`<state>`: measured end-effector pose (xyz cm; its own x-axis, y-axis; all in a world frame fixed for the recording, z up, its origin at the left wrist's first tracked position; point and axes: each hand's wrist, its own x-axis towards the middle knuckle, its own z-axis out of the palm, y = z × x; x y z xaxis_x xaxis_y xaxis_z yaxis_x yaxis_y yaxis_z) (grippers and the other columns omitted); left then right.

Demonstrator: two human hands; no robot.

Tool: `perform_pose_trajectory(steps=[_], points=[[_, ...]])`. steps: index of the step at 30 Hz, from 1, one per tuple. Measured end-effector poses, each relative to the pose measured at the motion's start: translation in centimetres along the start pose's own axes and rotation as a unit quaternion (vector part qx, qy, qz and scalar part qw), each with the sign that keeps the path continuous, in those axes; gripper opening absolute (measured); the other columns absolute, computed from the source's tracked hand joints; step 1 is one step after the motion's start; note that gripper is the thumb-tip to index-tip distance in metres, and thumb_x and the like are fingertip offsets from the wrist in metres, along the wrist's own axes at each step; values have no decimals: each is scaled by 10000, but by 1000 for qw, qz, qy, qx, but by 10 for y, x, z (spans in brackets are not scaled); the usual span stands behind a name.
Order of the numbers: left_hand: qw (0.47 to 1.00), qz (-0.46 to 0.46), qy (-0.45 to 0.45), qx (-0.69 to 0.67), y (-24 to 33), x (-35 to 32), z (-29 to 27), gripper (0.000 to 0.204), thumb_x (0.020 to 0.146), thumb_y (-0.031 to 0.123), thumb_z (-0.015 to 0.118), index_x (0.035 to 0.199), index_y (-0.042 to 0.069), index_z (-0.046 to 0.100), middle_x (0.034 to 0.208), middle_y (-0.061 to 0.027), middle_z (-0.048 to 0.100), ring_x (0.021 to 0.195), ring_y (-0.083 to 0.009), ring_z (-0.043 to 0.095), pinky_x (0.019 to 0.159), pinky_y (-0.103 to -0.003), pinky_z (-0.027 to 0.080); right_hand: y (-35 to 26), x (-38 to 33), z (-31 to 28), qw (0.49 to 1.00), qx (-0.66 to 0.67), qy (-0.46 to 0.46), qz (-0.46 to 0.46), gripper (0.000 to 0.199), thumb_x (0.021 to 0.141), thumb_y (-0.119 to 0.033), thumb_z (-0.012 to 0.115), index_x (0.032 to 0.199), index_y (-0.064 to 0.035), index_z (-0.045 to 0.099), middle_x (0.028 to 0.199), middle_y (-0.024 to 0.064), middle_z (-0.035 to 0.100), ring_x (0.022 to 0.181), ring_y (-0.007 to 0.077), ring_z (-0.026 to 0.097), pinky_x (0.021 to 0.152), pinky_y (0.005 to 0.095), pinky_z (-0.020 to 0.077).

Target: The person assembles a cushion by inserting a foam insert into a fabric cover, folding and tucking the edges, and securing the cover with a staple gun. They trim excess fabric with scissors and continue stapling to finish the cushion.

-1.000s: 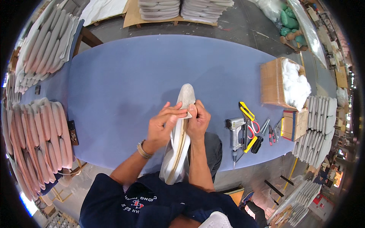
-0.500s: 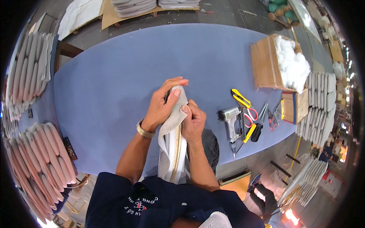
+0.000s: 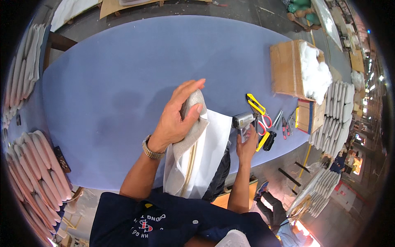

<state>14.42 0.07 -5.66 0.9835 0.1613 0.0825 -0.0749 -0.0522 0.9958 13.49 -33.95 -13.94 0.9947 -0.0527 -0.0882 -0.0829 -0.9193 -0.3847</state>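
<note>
My left hand (image 3: 176,116) is wrapped round the top end of a grey fabric-covered padded piece (image 3: 190,138), thumb on the near side and fingers over the far side. The piece stands up against my body at the table's near edge. A white lining sheet (image 3: 217,123) spreads out from its right side, and a thin tan strip (image 3: 190,164) runs down along it. To the right, my right hand (image 3: 247,145) has its fingers round the handle of a silver staple gun (image 3: 243,120), which lies on the table. Part of the handle is hidden by my fingers.
Right of the staple gun lie yellow cutters (image 3: 256,103), red-handled scissors (image 3: 263,125), a black-and-yellow tool (image 3: 268,141) and pliers (image 3: 284,128). A carton (image 3: 286,68) of white stuffing stands behind them. Stacks of padded pieces (image 3: 39,164) flank the blue table (image 3: 123,74).
My right hand has let go of the grey fabric and moved right to the staple gun. The white lining has opened out to the right. My left hand keeps its hold at the top.
</note>
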Motion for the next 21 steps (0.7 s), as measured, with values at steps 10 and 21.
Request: perform_pose_trajectory(steps=[10, 21], points=[[1000, 6, -21, 3, -10, -6, 12, 657, 937, 151, 638, 1557, 73, 438, 1527, -150, 507, 1475, -332, 383, 1215, -479, 278, 7, 30, -9, 995, 51, -90, 13, 911, 742, 69, 751, 1562, -85, 385, 1245, 194, 560, 1057, 346, 637, 901, 410, 533], [998, -14, -55, 4, -9, -4, 20, 762, 856, 67, 676, 1570, 62, 408, 1582, -132, 448, 1510, -360, 333, 1247, -485, 228, -173, 65, -149, 904, 168, -231, -318, 624, 736, -175, 806, 1315, 4, 656, 1245, 165, 702, 1093, 304, 681, 926, 397, 522]])
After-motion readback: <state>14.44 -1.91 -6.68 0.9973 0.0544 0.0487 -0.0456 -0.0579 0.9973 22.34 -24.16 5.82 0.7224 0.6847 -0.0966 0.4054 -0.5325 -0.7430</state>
